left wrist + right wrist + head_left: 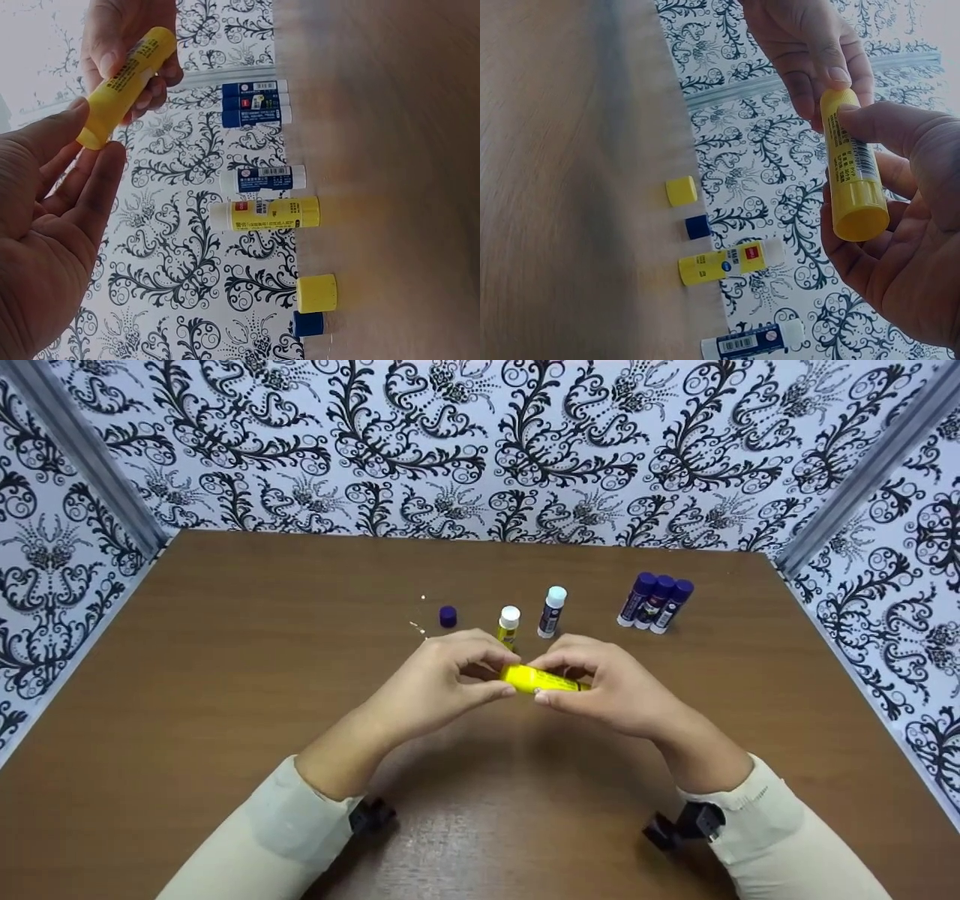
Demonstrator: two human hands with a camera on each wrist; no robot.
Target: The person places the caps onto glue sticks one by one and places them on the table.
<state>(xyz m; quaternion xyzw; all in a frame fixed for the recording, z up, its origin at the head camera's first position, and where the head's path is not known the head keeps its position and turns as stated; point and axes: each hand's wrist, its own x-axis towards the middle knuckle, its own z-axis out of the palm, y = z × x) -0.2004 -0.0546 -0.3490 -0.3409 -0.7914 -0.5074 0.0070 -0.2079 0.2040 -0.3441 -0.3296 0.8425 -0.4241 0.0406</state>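
Mid-frame, the left hand pinches one end of a yellow glue stick, the right hand its body, probably for steadiness. Uncapped sticks stand upright above, likely keeping tips off the table.

Straight ahead of the left hand and right hand, passage is blocked by a standing yellow glue stick and, just beside it, a blue glue stick; only a narrow gap is left between them. Further left, low obstacles are formed by a dark blue cap and a yellow cap, the latter shown by the wrist views. A wider lane is left between the blue glue stick and three upright sticks. Broad room is offered along both sides of the tabletop, bounded by side walls, and a strip is left before the back wall. Between the forearms, space is closed off ahead by the raised yellow tube.
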